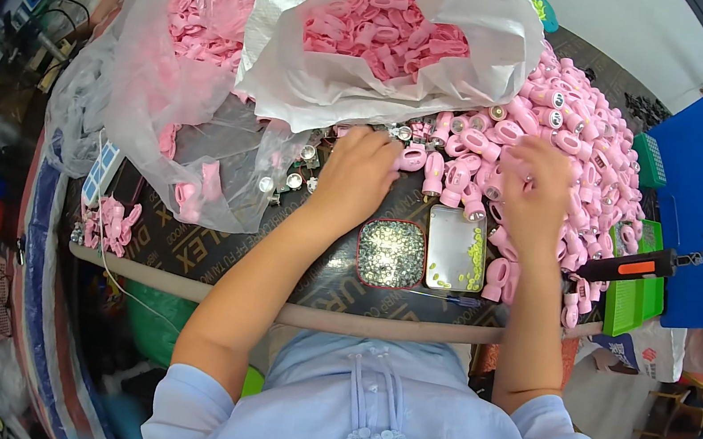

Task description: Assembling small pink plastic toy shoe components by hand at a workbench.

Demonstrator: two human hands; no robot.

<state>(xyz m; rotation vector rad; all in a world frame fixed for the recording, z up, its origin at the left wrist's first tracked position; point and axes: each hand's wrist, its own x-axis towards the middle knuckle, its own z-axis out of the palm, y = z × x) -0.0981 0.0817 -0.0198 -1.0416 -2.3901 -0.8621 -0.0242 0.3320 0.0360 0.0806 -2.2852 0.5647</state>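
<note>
Left hand: over the far middle of the bench, the left hand (356, 171) has its fingers bent and bunched at the far side; their tips are partly hidden, so I cannot tell how far they are parted or whether they grip anything.
Nearest to it: a pink piece (413, 157) lies just right of the fingers, and small metal-cupped parts (295, 180) lie to the left.
Right hand: the right hand (538, 201) is over the near left side of the pink heap (601, 138), fingers curled inward; whether they close on a piece I cannot tell.
Pink pieces: ring-topped and heaped on the right, with a loose cluster between the hands.
Between the forearms: a red-rimmed box (359, 252) of small shiny pieces stands just left of a metal tray (449, 244) with yellow-green discs; a screwdriver (459, 300) lies on the near side.
Far side: a white sack (279, 48) gapes over more pink parts (382, 31).
Left: a clear plastic bag (240, 150) spreads across the bench (216, 259).
Right: a black-and-orange handle (628, 266) juts above a green tray (634, 306).
</note>
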